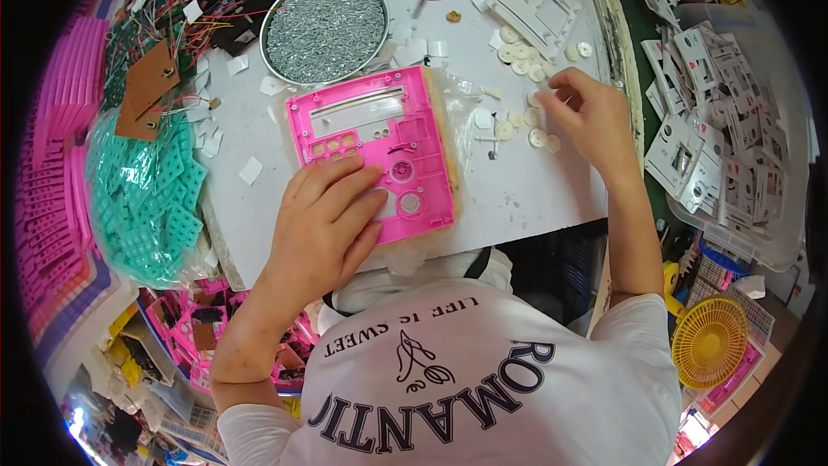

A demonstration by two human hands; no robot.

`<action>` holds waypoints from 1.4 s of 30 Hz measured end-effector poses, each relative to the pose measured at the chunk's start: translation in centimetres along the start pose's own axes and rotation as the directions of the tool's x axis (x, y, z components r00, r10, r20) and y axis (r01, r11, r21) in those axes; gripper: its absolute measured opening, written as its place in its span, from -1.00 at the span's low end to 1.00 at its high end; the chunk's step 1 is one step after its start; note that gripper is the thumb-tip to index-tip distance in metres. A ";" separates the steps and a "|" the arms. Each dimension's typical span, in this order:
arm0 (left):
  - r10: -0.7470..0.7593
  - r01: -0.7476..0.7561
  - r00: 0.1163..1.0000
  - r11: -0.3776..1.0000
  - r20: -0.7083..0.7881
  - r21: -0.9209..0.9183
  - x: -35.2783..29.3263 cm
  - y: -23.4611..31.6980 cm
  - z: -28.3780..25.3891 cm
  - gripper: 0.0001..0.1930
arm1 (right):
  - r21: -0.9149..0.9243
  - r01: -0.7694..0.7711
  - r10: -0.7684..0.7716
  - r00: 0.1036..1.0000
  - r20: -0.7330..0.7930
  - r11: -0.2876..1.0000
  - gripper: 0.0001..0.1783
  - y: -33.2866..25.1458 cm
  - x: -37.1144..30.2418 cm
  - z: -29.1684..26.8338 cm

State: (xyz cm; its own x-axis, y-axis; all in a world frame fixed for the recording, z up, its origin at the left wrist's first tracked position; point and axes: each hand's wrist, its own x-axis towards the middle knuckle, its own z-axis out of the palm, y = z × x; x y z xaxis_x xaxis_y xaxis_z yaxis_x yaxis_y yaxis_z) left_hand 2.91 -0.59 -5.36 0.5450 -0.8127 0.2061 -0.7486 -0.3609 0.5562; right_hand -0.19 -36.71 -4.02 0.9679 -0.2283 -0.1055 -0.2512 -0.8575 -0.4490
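A pink plastic housing panel (pixel 423 203) lies on the worktable before me, with ribs, round openings and a long clear window strip. My left hand (pixel 332 211) rests over its lower left part, fingers extended across it and holding nothing up. To the right, my right hand (pixel 591 116) is over a scatter of small white round plastic pieces (pixel 538 137). Its thumb and forefinger are bent together in a pinch beside one of them; whether a piece is between the fingertips cannot be made out. Clear plastic film (pixel 461 103) and a yellowish layer show under the panel.
A round metal tray (pixel 386 22) of small screws stands behind the panel, near a hanging tool tip (pixel 423 4). At left are wired circuit boards (pixel 147 91) and a bag of teal parts (pixel 151 198). White panels (pixel 539 9) lie far right; a clear bin (pixel 776 246) holds printed plates.
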 end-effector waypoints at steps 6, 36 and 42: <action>0.021 -0.021 1.000 1.000 -0.010 -0.021 0.5 0.1 -0.4 -0.61 | -0.187 0.117 -0.127 0.991 -0.045 0.975 -0.80 0.1 0.5 1.8; -0.527 0.402 0.832 0.789 -0.176 -0.464 -1.4 2.3 -1.6 -0.87 | -0.128 0.584 -0.586 0.810 0.018 0.802 -0.79 -13.6 -2.5 6.5; -0.438 0.342 0.848 0.882 -0.298 -0.324 1.7 0.1 -3.2 -0.91 | -0.050 0.527 -0.528 0.849 -0.017 0.849 -0.83 -13.1 -2.7 7.0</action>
State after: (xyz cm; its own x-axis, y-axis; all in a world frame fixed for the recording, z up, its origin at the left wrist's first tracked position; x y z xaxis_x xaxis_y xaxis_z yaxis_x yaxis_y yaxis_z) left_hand 4.98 -0.50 -2.41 0.9029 -0.3944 0.1711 -0.3514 -0.4478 0.8221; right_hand 0.52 -21.63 -4.12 0.9542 0.2511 0.1625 0.2960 -0.8709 -0.3923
